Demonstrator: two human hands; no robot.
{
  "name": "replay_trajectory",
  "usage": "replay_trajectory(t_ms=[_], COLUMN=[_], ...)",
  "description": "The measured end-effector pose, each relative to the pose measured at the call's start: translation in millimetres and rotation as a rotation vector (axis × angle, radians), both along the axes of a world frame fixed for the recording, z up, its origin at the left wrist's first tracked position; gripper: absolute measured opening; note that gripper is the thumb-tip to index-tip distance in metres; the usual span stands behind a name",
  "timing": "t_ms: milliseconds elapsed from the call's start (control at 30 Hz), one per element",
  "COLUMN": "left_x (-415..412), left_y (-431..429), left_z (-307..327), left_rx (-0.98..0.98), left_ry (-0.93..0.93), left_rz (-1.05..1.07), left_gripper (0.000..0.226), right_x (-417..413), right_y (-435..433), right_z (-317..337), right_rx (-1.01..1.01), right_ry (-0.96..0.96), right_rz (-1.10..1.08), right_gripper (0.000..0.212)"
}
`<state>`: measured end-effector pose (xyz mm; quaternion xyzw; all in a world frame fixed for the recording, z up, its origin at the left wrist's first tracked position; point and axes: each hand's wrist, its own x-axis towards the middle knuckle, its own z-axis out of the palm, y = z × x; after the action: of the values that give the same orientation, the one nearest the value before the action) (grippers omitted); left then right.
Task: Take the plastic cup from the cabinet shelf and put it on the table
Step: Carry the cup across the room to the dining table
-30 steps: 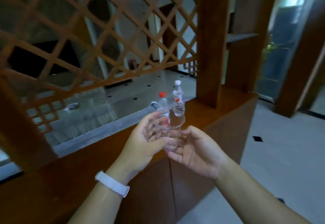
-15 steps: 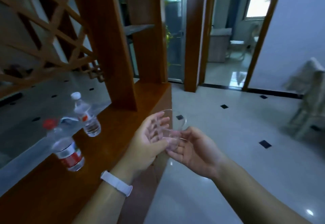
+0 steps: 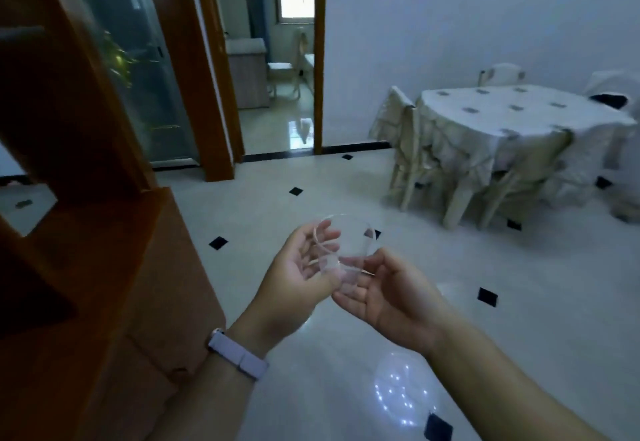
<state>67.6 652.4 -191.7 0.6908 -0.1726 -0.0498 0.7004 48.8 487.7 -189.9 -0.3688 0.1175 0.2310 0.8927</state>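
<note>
The clear plastic cup (image 3: 343, 250) is hard to make out against the pale floor; nothing can be seen inside it. It is held in mid-air between the left hand (image 3: 302, 272) and the right hand (image 3: 388, 297), whose fingers (image 3: 351, 297) are curled loosely around its base. The round surface draped in a white patterned cloth (image 3: 512, 111) stands well apart, its right side cut off.

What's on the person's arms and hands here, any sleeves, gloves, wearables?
Both forearms are bare: no sleeves or gloves in view. The left hand has a pale lilac-white band on its wrist, smooth strap, face not visible. The right hand and wrist carry nothing.
</note>
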Motion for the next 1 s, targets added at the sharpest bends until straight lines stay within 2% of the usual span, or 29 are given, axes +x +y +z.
replay_trajectory(t_ms=[200, 333, 400, 500, 733, 1000], left_x=[42.7, 75.4, 93.6, 117.7, 160.7, 221.5], left_y=[-88.7, -149.7, -185.0, -239.7, -355.4, -443.3], left_z=[-10.5, -14.3, -8.5, 2.0, 14.0, 12.4], left_rx=[0.015, 0.035, 0.057, 0.064, 0.067, 0.037], left_ry=[0.044, 0.067, 0.049, 0.028, -0.001, 0.019], left_rz=[-0.207, -0.284, -0.32, -0.342, -0.395, -0.449], left_gripper=[0.059, 0.061, 0.062, 0.061, 0.064, 0.064], right_x=[13.2, 33.1, 46.1, 67.6, 107.3, 157.7], right_y=[-80.2, -137.2, -170.7, -225.0, -338.3, -422.7], right_z=[-17.9, -25.3, -24.3, -17.8, -5.6, -6.6], right_rx=[0.014, 0.024, 0.026, 0.025, 0.031, 0.037], right_ry=[0.046, 0.046, 0.028, -0.007, -0.044, -0.05], right_rz=[-0.219, -0.285, -0.314, -0.335, -0.396, -0.454], right_gripper=[0.044, 0.037, 0.041, 0.048, 0.048, 0.049])
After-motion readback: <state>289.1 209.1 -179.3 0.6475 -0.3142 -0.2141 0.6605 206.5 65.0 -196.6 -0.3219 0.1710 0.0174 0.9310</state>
